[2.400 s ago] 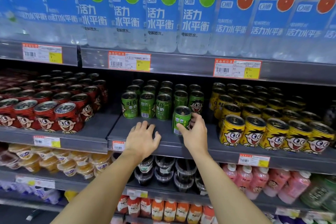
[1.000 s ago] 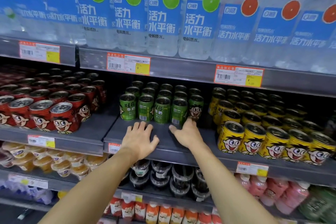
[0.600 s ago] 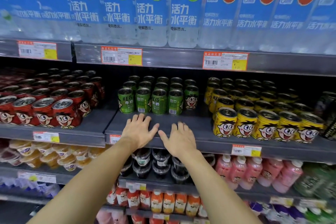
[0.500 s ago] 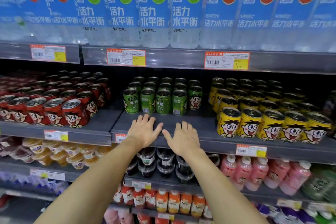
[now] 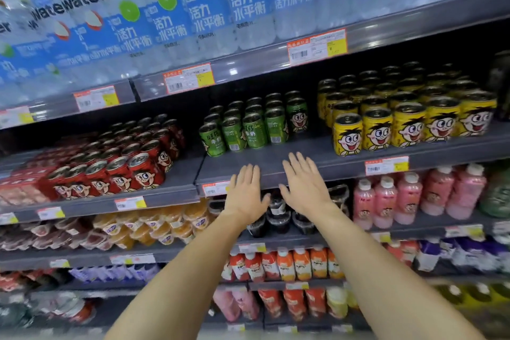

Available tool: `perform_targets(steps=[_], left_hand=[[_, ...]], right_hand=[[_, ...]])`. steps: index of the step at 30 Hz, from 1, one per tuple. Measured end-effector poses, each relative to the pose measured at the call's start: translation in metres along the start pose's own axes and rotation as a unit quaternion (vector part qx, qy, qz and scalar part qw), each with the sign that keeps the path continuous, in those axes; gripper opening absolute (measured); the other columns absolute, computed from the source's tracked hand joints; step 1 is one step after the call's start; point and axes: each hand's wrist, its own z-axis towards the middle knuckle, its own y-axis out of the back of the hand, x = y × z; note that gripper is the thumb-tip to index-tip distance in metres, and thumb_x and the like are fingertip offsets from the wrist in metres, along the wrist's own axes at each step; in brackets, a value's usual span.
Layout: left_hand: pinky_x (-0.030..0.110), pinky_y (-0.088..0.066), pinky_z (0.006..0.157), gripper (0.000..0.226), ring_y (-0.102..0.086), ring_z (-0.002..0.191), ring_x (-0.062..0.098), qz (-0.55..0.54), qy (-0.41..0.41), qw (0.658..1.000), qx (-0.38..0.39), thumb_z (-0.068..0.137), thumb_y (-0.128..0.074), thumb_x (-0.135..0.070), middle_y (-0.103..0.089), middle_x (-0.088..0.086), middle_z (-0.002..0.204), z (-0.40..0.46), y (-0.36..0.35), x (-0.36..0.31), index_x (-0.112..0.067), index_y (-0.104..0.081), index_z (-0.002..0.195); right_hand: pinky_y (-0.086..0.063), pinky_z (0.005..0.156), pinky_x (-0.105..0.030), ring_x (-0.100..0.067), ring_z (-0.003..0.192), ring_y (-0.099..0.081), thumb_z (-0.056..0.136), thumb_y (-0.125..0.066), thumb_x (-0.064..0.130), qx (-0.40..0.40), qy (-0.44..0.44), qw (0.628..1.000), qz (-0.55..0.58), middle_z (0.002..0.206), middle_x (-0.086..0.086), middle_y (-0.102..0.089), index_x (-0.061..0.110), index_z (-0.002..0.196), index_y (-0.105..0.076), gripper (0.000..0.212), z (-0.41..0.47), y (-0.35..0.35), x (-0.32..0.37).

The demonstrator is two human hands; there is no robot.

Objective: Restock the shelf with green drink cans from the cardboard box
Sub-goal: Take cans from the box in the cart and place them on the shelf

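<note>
Fingers on your left hand and right hand are spread flat, holding nothing. Just beyond them stand the green cans on the shelf. You're between cans; the next move probably means reaching to the box, out of view.

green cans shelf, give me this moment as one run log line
left hand: open, empty | right hand: open, empty | green cans: upright, set back on shelf | shelf front: bare | cardboard box: not in view

Both hands are spread flat and hold nothing: the left hand and right hand hover at the shelf edge, just before the green cans, between red cans and yellow cans.
</note>
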Motion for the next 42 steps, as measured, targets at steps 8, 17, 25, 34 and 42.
perform_targets(steps=[8,17,25,34,42], left_hand=[[0.043,-0.02,0.119,0.065,-0.008,0.149,0.026,0.036,-0.096,0.994,0.029,0.098,-0.042,-0.034,-0.006,0.011,0.162,-0.069,-0.003,-0.017,-0.006,-0.02,0.152],[0.043,-0.034,0.109,0.052,-0.031,0.137,0.028,-0.005,-0.183,0.983,0.029,0.095,-0.046,-0.033,-0.037,0.01,0.145,-0.173,-0.031,-0.063,-0.009,-0.037,0.141],[0.043,-0.03,0.108,0.047,-0.037,0.131,0.03,0.004,-0.233,0.971,0.057,0.094,-0.044,-0.028,-0.042,0.012,0.141,-0.265,-0.047,-0.098,-0.008,-0.039,0.136],[0.04,-0.03,0.11,0.05,-0.037,0.132,0.029,-0.036,-0.269,0.958,0.094,0.093,-0.044,-0.025,-0.042,0.012,0.141,-0.311,-0.061,-0.135,-0.007,-0.039,0.139],[0.04,-0.033,0.105,0.045,-0.039,0.13,0.031,-0.041,-0.322,0.94,0.103,0.097,-0.042,-0.025,-0.045,0.012,0.139,-0.333,-0.046,-0.246,-0.007,-0.042,0.138]], right_hand=[[-0.009,0.123,-0.036,-0.027,0.152,-0.009,0.103,-0.04,0.037,0.107,-0.109,0.984,0.091,0.164,-0.014,-0.009,0.004,0.156,-0.015,0.067,-0.109,-0.014,0.004],[-0.03,0.114,-0.039,-0.032,0.139,-0.034,0.101,-0.045,0.04,0.182,-0.174,0.966,0.056,0.15,-0.016,-0.036,0.001,0.149,-0.028,0.064,-0.248,-0.012,0.033],[-0.034,0.107,-0.04,-0.034,0.132,-0.041,0.099,-0.048,0.04,0.232,-0.216,0.947,0.05,0.14,-0.017,-0.045,0.003,0.138,-0.042,0.054,-0.35,-0.006,0.055],[-0.035,0.104,-0.039,-0.034,0.132,-0.039,0.1,-0.047,0.041,0.23,-0.262,0.936,0.053,0.143,-0.015,-0.041,0.007,0.149,-0.029,0.062,-0.435,0.016,0.036],[-0.037,0.105,-0.044,-0.034,0.132,-0.038,0.1,-0.045,0.04,0.244,-0.328,0.912,0.044,0.141,-0.015,-0.041,0.006,0.145,-0.031,0.058,-0.524,0.039,-0.028]])
